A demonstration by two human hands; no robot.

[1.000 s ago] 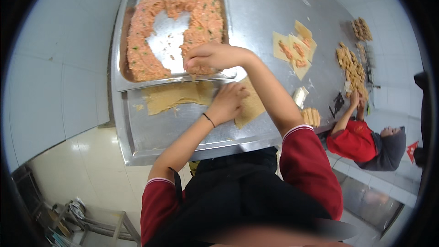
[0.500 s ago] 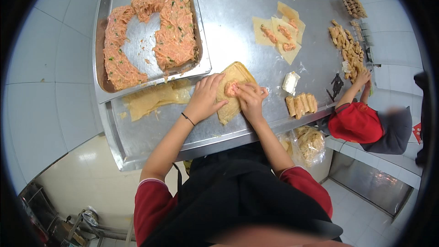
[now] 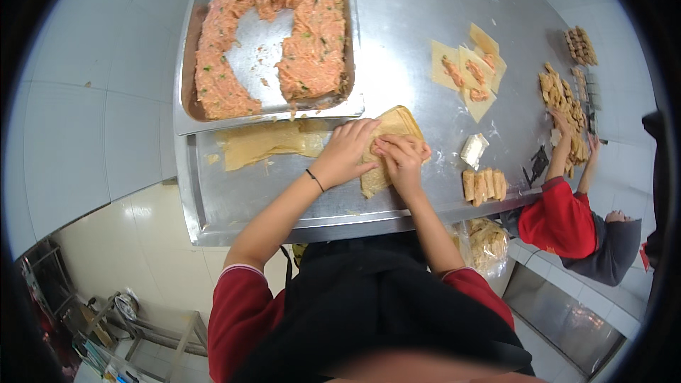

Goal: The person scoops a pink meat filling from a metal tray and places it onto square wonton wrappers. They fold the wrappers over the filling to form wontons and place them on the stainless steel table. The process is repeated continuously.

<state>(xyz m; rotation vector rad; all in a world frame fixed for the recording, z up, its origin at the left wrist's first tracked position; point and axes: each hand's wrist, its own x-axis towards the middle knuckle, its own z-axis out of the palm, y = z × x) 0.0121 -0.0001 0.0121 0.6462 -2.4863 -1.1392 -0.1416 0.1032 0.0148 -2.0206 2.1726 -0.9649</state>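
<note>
a: where are the hands working?
b: on the yellow sheets (image 3: 399, 123), near mid-frame. the left hand (image 3: 345, 157) is lying spread at their left edge; the right hand (image 3: 403, 159) is bunching its fingertips on top – pinching or only pressing, i cannot tell.
a: which step?
b: probably they are folding or filling the top sheet – the next move is perhaps calling for gentle fingers.

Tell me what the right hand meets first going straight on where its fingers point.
The right hand would likely meet the left hand, close by across the wrappers; height is unclear, so it might pass over.
</note>
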